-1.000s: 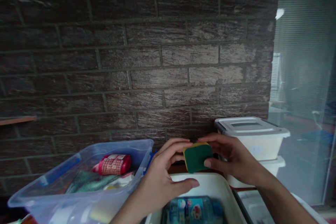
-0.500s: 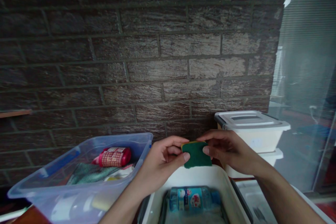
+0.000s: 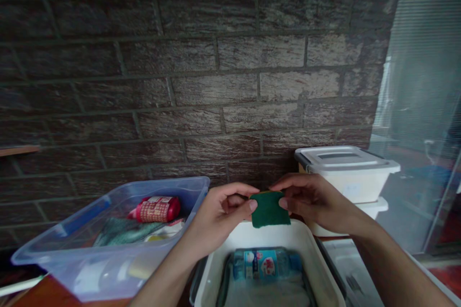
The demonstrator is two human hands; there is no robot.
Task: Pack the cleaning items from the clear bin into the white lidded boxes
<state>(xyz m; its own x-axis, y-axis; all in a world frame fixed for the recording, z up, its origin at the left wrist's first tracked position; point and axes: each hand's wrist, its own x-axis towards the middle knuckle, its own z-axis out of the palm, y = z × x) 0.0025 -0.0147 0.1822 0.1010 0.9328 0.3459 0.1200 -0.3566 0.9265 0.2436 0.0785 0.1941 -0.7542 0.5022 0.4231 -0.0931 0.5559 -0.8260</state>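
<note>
A scouring sponge [image 3: 271, 210], with its green rough face toward me and a thin yellow edge on top, is held up between both hands. My left hand [image 3: 230, 208] pinches its left side between thumb and fingers. On the opposite side, the thumb and fingers of my right hand [image 3: 306, 199] grip it too. Below the sponge stands an uncovered white bin [image 3: 248, 232]. Inside that bin lies a clear bluish bottle [image 3: 264, 264] with a blue label, resting on its side.
At left, a translucent blue tub [image 3: 118, 192] holds a red bottle [image 3: 160, 209] and a green cloth [image 3: 122, 231]. Lidded white boxes [image 3: 351, 180] are stacked at right, near a glass pane [image 3: 414, 120]. A dark brick wall [image 3: 201, 81] rises behind.
The view has tipped slightly downward, so the boxes and wall sit a little higher. Both hands keep their hold on the sponge, nearly unmoved.
</note>
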